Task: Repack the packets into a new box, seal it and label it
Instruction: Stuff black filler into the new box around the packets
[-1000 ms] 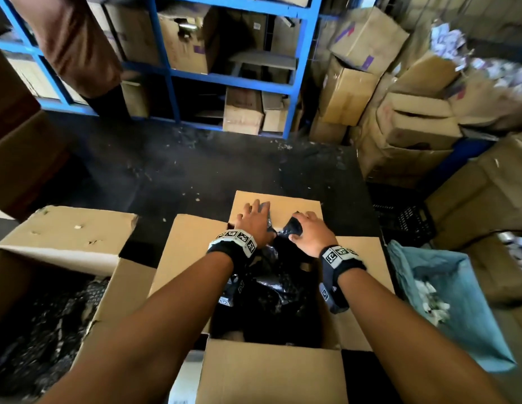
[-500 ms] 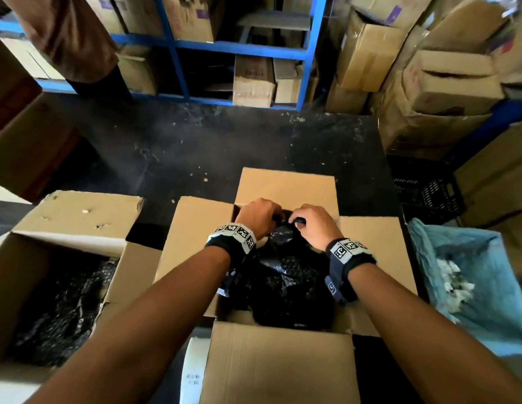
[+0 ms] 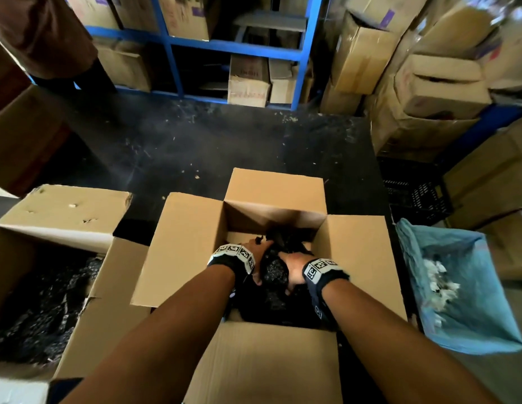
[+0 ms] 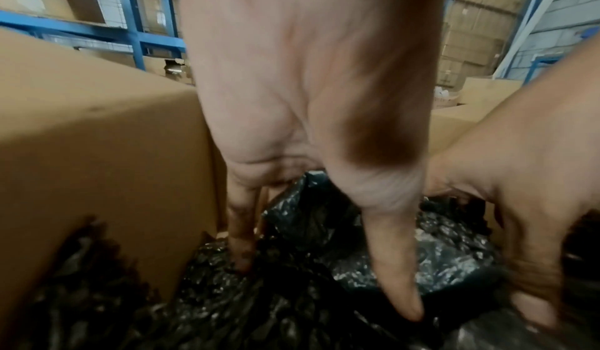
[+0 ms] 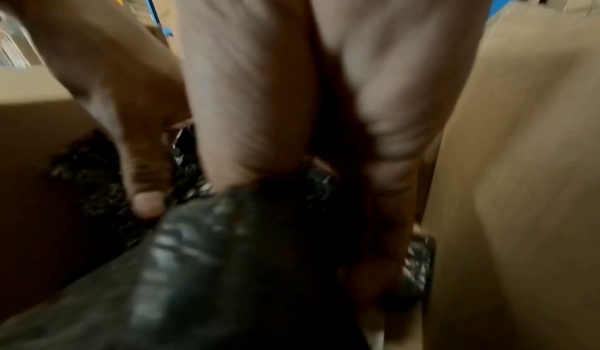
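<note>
We have both hands down inside the new box (image 3: 195,243), which stands open on the floor with all 4 flaps folded outward. Our left hand (image 3: 255,259) has its fingers pointing down, the tips pushing into the black plastic bag (image 3: 272,272) of packets near the box's left wall; the left wrist view shows them fairly straight, pressing and not pinching. Our right hand (image 3: 294,269) curls round a bunched fold of that bag, near the right wall; the right wrist view is blurred, so we cannot tell how tight the grip is. The bunch sits directly between the 2 hands, touching both, and the rest of the bag spreads below toward the near wall. We judge the packing step is nearly over and the flaps come next; the far flap lies straight ahead of both hands, equally reachable. The old box (image 3: 64,208) with dark contents stands at our left, a blue sack (image 3: 487,316) at our right.
</note>
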`<state>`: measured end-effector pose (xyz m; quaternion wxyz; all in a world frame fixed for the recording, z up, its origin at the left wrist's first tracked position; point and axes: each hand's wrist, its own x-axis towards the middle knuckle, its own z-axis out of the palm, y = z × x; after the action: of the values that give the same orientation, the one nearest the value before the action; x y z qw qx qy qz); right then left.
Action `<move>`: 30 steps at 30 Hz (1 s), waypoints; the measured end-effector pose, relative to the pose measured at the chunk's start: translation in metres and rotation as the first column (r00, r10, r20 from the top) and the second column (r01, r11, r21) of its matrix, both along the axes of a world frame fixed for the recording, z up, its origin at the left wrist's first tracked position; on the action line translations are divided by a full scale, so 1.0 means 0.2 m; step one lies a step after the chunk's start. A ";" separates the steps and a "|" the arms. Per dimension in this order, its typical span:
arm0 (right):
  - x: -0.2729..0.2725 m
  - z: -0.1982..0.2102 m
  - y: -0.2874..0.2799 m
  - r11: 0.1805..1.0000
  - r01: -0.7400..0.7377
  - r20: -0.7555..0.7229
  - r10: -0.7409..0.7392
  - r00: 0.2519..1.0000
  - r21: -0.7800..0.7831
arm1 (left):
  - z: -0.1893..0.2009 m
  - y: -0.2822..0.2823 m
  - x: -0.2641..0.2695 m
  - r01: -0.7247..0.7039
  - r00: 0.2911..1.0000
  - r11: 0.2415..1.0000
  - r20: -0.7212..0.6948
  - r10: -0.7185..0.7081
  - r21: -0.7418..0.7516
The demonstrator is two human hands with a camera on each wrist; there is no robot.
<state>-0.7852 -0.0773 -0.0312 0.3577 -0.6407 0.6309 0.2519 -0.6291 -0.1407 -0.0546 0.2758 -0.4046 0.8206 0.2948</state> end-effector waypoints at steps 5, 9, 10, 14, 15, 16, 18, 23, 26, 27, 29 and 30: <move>0.00 0.07 -0.06 0.996 0.006 -0.030 -0.009 1.000 -0.084 | -0.06 -0.04 0.01 -0.136 0.990 0.989 -0.032 0.134 -0.058; -0.06 0.21 -0.14 0.959 0.120 -0.104 -0.151 0.983 -0.257 | 0.18 -0.12 0.04 -0.181 0.983 0.936 -0.018 0.184 -0.301; -0.07 0.24 -0.15 0.944 0.118 -0.112 -0.159 0.981 -0.308 | 0.22 -0.15 0.04 -0.195 0.978 0.915 -0.006 0.206 -0.353; -0.07 0.29 -0.18 0.942 0.106 -0.101 -0.144 0.984 -0.319 | 0.27 -0.18 0.03 -0.284 0.952 0.878 -0.004 0.306 -0.385; -0.07 0.28 -0.18 0.963 0.104 -0.058 -0.122 0.991 -0.248 | 0.26 -0.18 0.03 -0.324 0.943 0.894 -0.025 0.332 -0.309; -0.07 0.28 -0.17 0.983 0.099 0.014 -0.098 0.995 -0.157 | 0.24 -0.18 0.04 -0.351 0.935 0.912 -0.021 0.355 -0.214; -0.08 0.30 -0.16 0.993 0.116 0.141 -0.115 0.983 0.001 | 0.24 -0.18 0.06 -0.318 0.947 0.945 0.033 0.321 -0.080; -0.08 0.33 -0.17 0.961 0.061 -0.039 -0.074 0.996 -0.269 | 0.28 -0.15 0.03 -0.267 0.962 0.957 0.025 0.272 -0.109; -0.06 0.30 -0.18 0.911 0.082 -0.087 -0.128 0.988 -0.405 | 0.27 -0.11 0.01 -0.259 0.965 0.939 -0.036 0.258 -0.226; -0.04 0.29 -0.18 0.930 0.108 -0.044 -0.132 0.990 -0.352 | 0.26 -0.09 0.02 -0.258 0.966 0.933 -0.053 0.253 -0.251; 0.00 0.25 -0.15 0.974 0.096 0.024 -0.093 0.995 -0.203 | 0.21 -0.06 0.03 -0.222 0.975 0.937 -0.073 0.211 -0.268; 0.02 0.24 -0.15 0.988 0.055 0.020 -0.052 0.998 -0.142 | 0.19 -0.04 0.03 -0.216 0.976 0.941 -0.056 0.209 -0.259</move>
<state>-0.7807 -0.1070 0.0162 0.3227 -0.6495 0.6614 0.1913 -0.6237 -0.1492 -0.0164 0.1746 -0.5196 0.8078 0.2167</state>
